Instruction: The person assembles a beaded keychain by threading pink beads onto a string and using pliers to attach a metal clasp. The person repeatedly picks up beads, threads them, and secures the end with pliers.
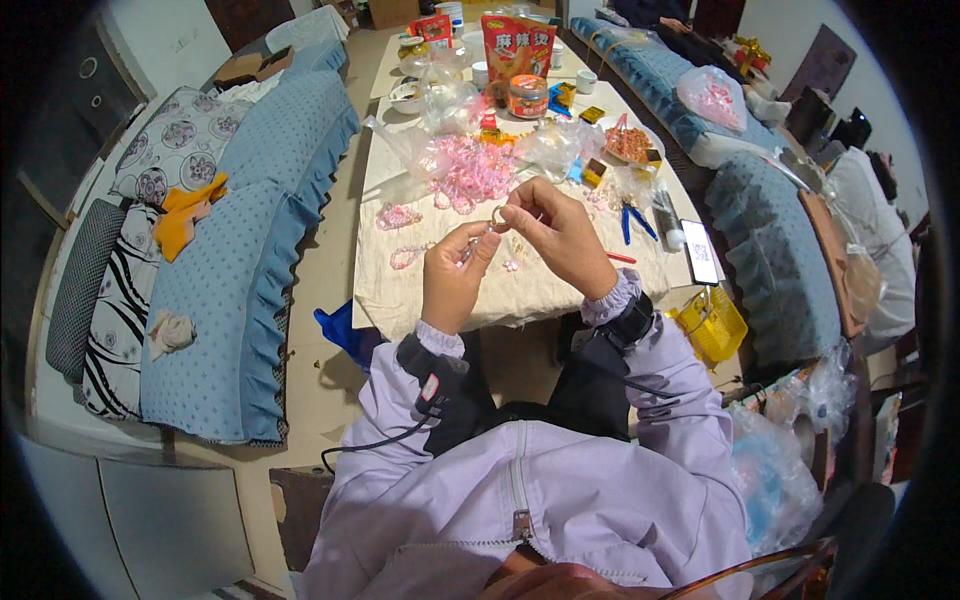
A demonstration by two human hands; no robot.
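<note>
Above the front part of the cloth-covered table (385,295), my two hands meet fingertip to fingertip. My right hand (553,236) pinches a small gold-coloured ring (497,215), whose exact kind is too small to tell. Just below it, my left hand (455,275) is closed, thumb against forefinger, on something tiny near the ring. Beneath the hands lies a small pink flower-like charm (512,266). A string of pink beads (408,257) rests left of my left hand, with a pink beaded bracelet (398,216) behind it. Farther back is a heap of pink beaded strands (472,170).
Right of my hands lie blue-handled pliers (638,222), a red stick-like tool (620,257) and a phone (700,250). Behind stand a jar (528,97) and a red food pouch (518,48). A yellow basket (712,325) is beside the table; blue-covered sofas (240,270) flank it.
</note>
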